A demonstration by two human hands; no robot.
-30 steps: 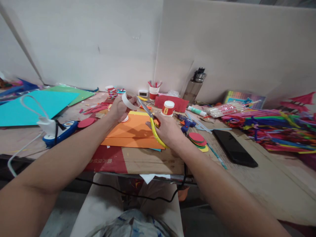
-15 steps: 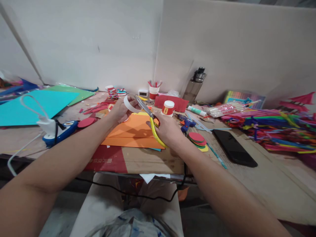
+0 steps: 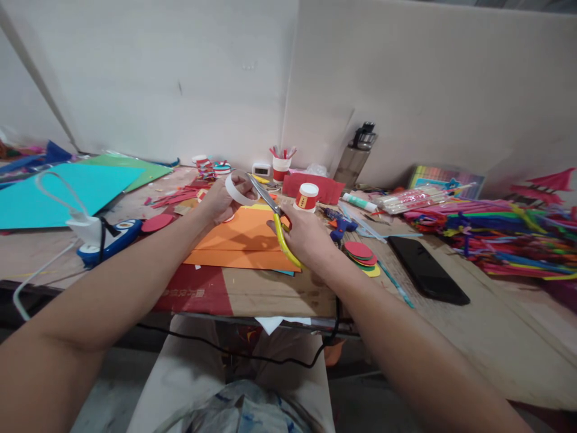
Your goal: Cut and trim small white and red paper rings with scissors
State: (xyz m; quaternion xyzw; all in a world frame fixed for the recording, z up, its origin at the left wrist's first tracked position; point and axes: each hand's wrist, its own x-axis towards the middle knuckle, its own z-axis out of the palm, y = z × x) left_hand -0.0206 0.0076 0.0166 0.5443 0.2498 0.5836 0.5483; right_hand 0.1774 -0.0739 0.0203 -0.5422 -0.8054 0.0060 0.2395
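Observation:
My left hand (image 3: 219,201) pinches a curved white paper strip (image 3: 234,191), its loop bending toward the right. In my right hand (image 3: 303,231) is a pair of scissors (image 3: 282,237) with yellow handles, the metal blades pointing up and left to the strip. The blade tips lie at the strip near my left fingers; whether they touch it I cannot tell. Below both hands lie orange paper sheets (image 3: 238,239) on cardboard. A red and white paper cup (image 3: 307,198) stands upside down just beyond my right hand.
Coloured paper circles (image 3: 360,255), a blue glue gun (image 3: 341,228) and a black phone (image 3: 426,270) lie to the right. Pipe cleaners (image 3: 487,228) are heaped at the far right. On the left are a power strip (image 3: 110,240) and turquoise paper (image 3: 67,192). A bottle (image 3: 354,159) stands behind.
The scissor blades look nearer together than before. Both hands stay almost in place, still holding the strip and the scissors.

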